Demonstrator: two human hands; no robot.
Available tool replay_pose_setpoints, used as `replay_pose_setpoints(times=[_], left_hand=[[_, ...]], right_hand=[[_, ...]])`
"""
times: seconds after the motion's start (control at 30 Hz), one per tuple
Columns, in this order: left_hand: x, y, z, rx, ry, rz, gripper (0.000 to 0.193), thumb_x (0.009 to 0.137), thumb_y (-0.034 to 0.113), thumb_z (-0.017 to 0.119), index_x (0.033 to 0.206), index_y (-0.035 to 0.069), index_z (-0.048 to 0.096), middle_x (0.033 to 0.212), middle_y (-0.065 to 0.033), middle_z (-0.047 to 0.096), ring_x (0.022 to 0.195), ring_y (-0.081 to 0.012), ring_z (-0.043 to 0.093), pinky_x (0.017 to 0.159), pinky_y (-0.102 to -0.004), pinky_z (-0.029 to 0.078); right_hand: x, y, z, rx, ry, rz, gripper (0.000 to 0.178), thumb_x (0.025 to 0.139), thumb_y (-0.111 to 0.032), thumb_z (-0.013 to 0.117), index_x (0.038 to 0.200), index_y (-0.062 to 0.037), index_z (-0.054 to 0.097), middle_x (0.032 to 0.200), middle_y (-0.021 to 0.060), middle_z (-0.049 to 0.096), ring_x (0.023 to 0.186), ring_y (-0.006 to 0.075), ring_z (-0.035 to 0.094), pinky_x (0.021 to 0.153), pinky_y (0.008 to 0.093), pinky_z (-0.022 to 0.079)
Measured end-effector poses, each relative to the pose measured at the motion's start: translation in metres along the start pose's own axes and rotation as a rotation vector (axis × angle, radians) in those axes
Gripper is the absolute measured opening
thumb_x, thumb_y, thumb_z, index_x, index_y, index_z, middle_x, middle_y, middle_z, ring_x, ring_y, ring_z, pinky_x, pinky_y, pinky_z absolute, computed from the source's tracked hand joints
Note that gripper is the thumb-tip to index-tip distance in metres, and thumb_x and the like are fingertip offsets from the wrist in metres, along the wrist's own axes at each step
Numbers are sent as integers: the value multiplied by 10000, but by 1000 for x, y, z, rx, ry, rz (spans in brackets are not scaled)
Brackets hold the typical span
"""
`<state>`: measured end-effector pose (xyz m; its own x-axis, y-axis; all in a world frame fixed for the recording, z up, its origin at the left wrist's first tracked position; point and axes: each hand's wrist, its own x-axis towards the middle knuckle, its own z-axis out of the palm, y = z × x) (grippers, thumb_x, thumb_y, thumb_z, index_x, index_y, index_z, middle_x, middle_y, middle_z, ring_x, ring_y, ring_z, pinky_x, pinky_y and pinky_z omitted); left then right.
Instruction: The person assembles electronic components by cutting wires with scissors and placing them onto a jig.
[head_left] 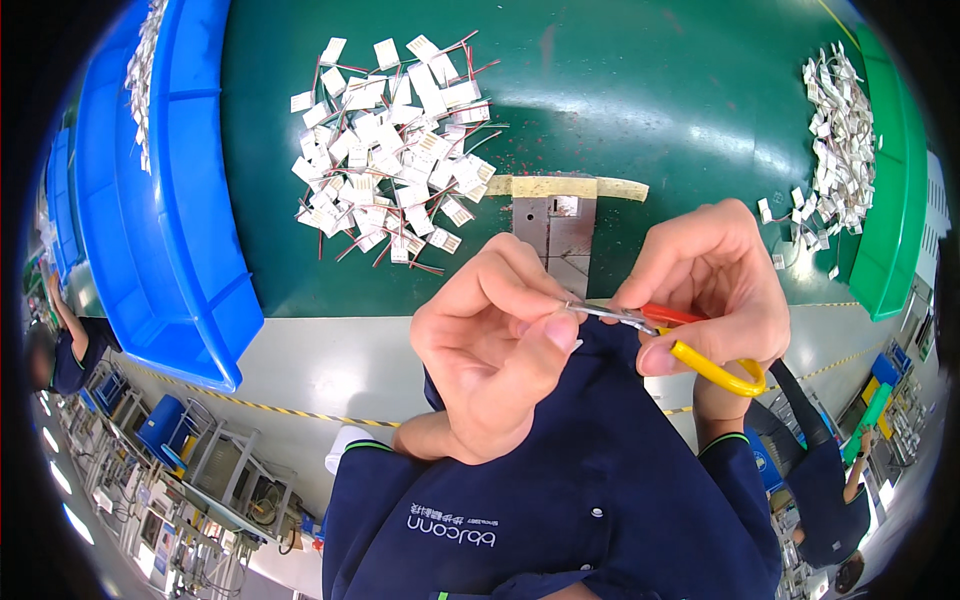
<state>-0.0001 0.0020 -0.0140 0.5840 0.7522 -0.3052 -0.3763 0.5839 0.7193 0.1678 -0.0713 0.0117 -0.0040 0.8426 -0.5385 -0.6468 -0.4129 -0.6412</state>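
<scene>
My right hand (722, 290) is wrapped round a pair of scissors (735, 378) with red and yellow handles. Their metal blades point left and reach the fingertips of my left hand (495, 345). That hand is closed in a pinch, thumb against forefinger. A small white piece (577, 345) shows at its thumb; the rest of it is hidden by the fingers. Both hands are held in front of the table's near edge. Beyond them, a metal fixture (570, 235) lies on the green table (640, 90), with tan tape across its far end.
White flat connectors (390, 150) with red and black wires lie piled at the left. More small white parts (838, 150) are heaped at the right, beside a green bin (890, 190). A blue bin (165, 210) stands at the far left. Other people (835, 500) are farther off.
</scene>
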Motion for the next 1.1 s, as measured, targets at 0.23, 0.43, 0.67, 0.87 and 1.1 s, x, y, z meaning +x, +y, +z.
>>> replay_pose_setpoints(times=[0.23,0.43,0.67,0.87,1.1], left_hand=[[-1,0,-1,15,0,7,97,744,-55,637,758,-16,550,803,-97,544,638,-86,491,575,-198,376],[0,1,-5,73,-11,16,99,738,-56,636,751,-7,551,801,-87,546,635,-73,460,574,-196,347],[-1,3,-2,92,-6,6,102,725,-73,624,746,-9,548,790,-83,537,640,-76,473,579,-199,360],[-2,2,-3,39,19,34,98,740,-82,619,750,-19,545,787,-91,534,655,-105,511,611,-227,421],[1,2,1,167,9,28,173,770,65,656,721,24,495,740,-76,486,612,-100,394,468,-209,326]], right_hand=[[0,3,0,27,-3,-48,189,654,182,650,834,133,618,694,140,653,586,84,608,483,149,395],[0,0,-1,-14,-24,-33,181,658,181,648,828,126,622,677,127,647,575,68,593,467,142,361],[-2,-1,0,-49,-10,-56,176,656,183,646,819,124,620,661,123,641,551,56,579,451,141,342],[0,1,-5,-153,-20,-13,173,668,175,615,834,124,615,647,140,642,469,63,551,400,149,348],[1,4,-9,75,9,-188,177,742,127,617,916,111,585,597,113,616,374,52,478,312,173,286]])
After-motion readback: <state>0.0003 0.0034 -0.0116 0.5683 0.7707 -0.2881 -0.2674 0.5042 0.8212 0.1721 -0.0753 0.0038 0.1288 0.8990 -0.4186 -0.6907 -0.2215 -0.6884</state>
